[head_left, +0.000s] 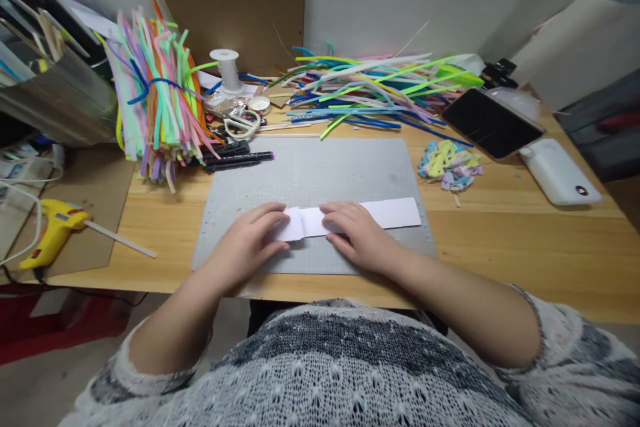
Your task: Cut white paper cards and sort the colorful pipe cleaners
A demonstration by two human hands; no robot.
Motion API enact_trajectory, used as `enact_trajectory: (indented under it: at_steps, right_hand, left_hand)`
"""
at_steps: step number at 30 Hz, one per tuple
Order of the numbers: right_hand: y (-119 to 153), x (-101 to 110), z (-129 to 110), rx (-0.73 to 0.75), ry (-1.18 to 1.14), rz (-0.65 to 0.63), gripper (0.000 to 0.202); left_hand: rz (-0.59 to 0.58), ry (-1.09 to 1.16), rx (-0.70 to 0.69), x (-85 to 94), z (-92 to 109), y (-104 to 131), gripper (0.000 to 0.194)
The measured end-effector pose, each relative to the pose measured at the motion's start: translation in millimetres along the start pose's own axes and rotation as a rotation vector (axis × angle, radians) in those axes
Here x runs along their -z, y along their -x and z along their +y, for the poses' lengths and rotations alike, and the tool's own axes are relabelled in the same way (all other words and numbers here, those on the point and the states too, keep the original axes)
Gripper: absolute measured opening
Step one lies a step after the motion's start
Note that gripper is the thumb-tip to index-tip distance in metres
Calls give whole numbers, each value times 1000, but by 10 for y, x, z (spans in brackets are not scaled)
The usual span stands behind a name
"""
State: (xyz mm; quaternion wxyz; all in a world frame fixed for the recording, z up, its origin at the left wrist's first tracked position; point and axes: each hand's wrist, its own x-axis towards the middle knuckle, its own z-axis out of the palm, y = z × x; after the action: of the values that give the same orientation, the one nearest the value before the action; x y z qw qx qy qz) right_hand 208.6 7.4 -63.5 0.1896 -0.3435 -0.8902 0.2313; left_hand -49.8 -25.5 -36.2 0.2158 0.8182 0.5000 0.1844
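A long white paper strip (393,213) lies across the grey cutting mat (320,170), with its left end folded over into a thicker layered part (293,225). My left hand (253,235) grips this folded end, fingers on top and thumb at the near edge. My right hand (357,232) holds the strip near its middle, fingers curved over it and thumb along the lower edge. To the right of that hand the strip runs flat almost to the mat's edge. What lies under my fingers is hidden.
Behind the mat lie black marker pens (240,160), scissors (242,124), a white spool (227,72) and loose pipe cleaners (370,90). A pipe-cleaner bundle (157,90) and yellow glue gun (55,230) are left. A phone (493,123) and white power bank (560,172) sit right.
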Motion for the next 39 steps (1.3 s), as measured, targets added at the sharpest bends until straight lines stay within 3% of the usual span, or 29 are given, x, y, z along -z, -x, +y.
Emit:
enact_trajectory:
  at_steps: [7,16,31,39]
  right_hand:
    - [-12,10,-9,-81,-121,60,36]
    - [-56,8,-7,-130,-147,57,44]
    - [-59,6,-12,-114,-117,37,43]
    - [-61,-1,-6,-78,-79,23,38]
  left_hand:
    - [-36,12,-111,-171,63,-269,32]
    - [-5,103,-89,-316,41,-297,33]
    - [-64,-45,-187,-193,-66,-234,32]
    - [-102,-73,-150,-42,-208,-107,34]
